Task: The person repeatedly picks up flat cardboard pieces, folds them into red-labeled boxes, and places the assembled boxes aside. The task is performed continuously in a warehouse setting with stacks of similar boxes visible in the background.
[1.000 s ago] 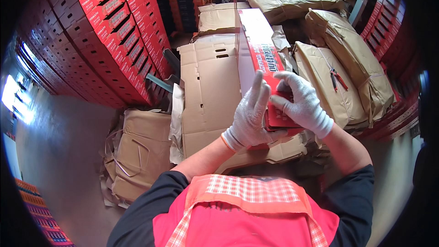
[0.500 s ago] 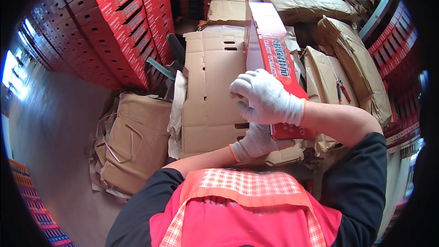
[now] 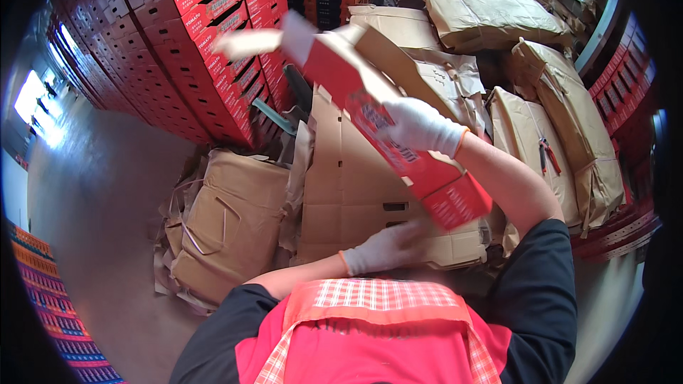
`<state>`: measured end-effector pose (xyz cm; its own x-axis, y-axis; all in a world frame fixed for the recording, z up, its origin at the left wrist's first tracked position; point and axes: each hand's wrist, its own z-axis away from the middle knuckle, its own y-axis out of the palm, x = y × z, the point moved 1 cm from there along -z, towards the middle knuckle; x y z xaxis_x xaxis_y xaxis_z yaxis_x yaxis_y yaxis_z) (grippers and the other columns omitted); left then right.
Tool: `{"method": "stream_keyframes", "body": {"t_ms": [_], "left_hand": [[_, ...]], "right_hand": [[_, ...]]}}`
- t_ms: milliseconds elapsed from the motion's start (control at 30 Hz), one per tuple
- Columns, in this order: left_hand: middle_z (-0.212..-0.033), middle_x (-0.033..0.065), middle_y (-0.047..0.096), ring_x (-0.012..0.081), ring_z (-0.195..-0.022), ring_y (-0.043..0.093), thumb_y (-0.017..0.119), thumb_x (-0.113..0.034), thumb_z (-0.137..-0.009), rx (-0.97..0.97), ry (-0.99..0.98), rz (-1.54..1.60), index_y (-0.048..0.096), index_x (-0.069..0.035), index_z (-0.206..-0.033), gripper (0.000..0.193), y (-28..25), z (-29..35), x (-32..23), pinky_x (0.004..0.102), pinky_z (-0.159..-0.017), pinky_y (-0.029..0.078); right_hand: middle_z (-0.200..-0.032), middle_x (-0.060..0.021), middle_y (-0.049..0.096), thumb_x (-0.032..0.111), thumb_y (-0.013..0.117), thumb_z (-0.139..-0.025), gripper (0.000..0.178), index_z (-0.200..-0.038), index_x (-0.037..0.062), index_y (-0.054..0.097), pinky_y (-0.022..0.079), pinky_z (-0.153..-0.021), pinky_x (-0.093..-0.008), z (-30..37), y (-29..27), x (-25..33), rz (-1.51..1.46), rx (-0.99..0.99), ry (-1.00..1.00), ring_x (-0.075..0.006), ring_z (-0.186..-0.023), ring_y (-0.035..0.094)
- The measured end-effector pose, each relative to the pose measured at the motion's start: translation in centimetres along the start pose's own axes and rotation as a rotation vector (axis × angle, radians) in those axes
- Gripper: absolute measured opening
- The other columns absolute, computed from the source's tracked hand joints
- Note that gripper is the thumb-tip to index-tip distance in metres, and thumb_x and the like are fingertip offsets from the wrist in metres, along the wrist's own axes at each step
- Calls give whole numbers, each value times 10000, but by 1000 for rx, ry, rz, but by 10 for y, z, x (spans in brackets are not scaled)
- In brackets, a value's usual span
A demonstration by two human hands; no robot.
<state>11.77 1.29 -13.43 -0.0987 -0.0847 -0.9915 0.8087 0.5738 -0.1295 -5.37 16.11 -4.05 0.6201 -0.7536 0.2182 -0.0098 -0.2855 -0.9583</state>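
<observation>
Both my hands wear white knit gloves with orange cuffs. My right hand [image 3: 421,126] is closed on the long side of a red cardboard box [image 3: 363,110], partly folded up and brown inside. The box tilts diagonally above a stack of flat brown cardboard sheets [image 3: 356,185], its near red end toward me and its far end up at the left. My left hand [image 3: 384,247] is low over the near end of the stack, apart from the box. Motion smears its fingers.
Tall stacks of red boxes [image 3: 163,50] rise at the left. A paper-wrapped bundle [image 3: 231,224] lies left of the sheets. More wrapped bundles [image 3: 498,20] stand behind and to the right, with red-handled pliers [image 3: 548,156] on one.
The red box has swung from nearly upright to a leftward tilt, lifted by my right hand. My left hand has come away from its near end. The view has shifted slightly.
</observation>
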Motion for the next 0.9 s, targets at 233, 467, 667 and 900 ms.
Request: {"method": "stream_keyframes", "body": {"t_ms": [233,467,667,900], "left_hand": [[-1215,137,670,323,-1190,599,666,-57,-868,-427,383,-790,616,-19,-1300,436,-116,80,-22,424,-1066,421],[-1513,115,433,288,-1410,384,693,-315,-754,247,390,-1706,498,-172,-1424,712,-206,57,67,624,-1157,229],[-767,122,694,337,-650,669,704,-345,-855,139,57,-1440,583,-128,-1215,438,-176,-20,67,433,-576,516],[-822,178,684,339,-766,680,720,-401,-870,0,222,-1085,663,-86,-1016,352,-151,7,12,417,-653,535]], "right_hand": [[-1011,-96,747,140,666,-799,130,-874,135,771,570,-789,-422,111,71,-116,555,416,604,-268,-1013,701],[-1209,-80,576,248,762,-733,479,-1183,190,609,545,-822,-433,216,85,-25,223,428,2,-281,-1044,624],[-1087,-102,667,559,770,-729,680,-1241,150,589,552,-750,-413,206,81,21,72,147,228,-302,-892,685],[-892,-107,705,482,770,-770,468,-1028,98,697,559,-706,-397,217,50,-14,19,4,351,-302,-795,692]]}}
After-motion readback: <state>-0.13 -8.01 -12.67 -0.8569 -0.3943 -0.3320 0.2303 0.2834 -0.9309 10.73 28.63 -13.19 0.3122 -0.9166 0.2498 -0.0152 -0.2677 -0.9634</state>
